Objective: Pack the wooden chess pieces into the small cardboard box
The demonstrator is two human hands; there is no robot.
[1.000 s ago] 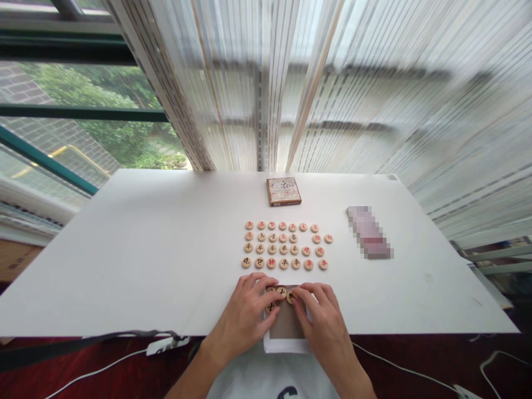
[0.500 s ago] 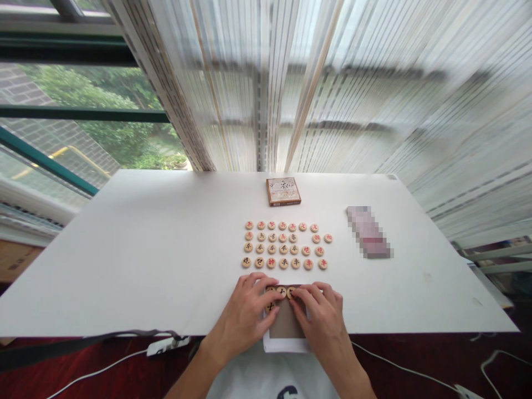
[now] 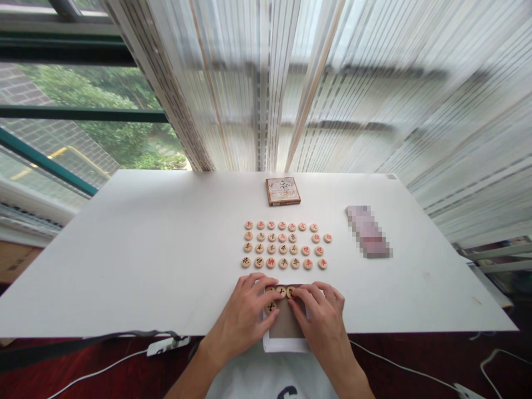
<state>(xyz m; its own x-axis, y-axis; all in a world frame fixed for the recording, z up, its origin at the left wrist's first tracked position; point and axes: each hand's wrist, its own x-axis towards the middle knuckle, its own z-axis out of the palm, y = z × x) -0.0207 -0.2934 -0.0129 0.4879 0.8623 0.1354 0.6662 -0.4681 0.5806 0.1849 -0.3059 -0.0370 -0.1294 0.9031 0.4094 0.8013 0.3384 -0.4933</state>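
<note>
Behind the bench point(image 3: 166, 233), across most of the view, hangs a pale striped curtain point(image 3: 357, 94); the white bench top spreads below it, wide and flat. At the left, a green-framed window point(image 3: 83, 113) shows shrubs and brickwork, and under the near edge runs a dark red floor point(image 3: 124, 363). The person's two hands come in from below and meet over an open box tray point(image 3: 286, 344) at the near edge of the bench. The left hand point(image 3: 249, 307) curves round the tray's left side, fingers bent over the pieces there; the right hand point(image 3: 324, 310) leans in from the other side, forefinger and thumb at the rim of a piece. Whether either one truly grips or only presses, I cannot tell. Toward the right lies a pinkish oblong item point(image 3: 369, 233), blurred into blocks. A flat printed box point(image 3: 283, 191) sits near the far edge, and a white power strip point(image 3: 162, 346) shows below the near edge at left. Smallest are the round wooden xiangqi pieces point(image 3: 283, 249), lettered red or black, in four rows of seven beyond the tray, the second row broken by a gap. Four more lie inside: three along the far wall, including the right hand's black-lettered piece point(image 3: 290, 291), and one black-lettered below the leftmost, which is partly covered by fingers.
</note>
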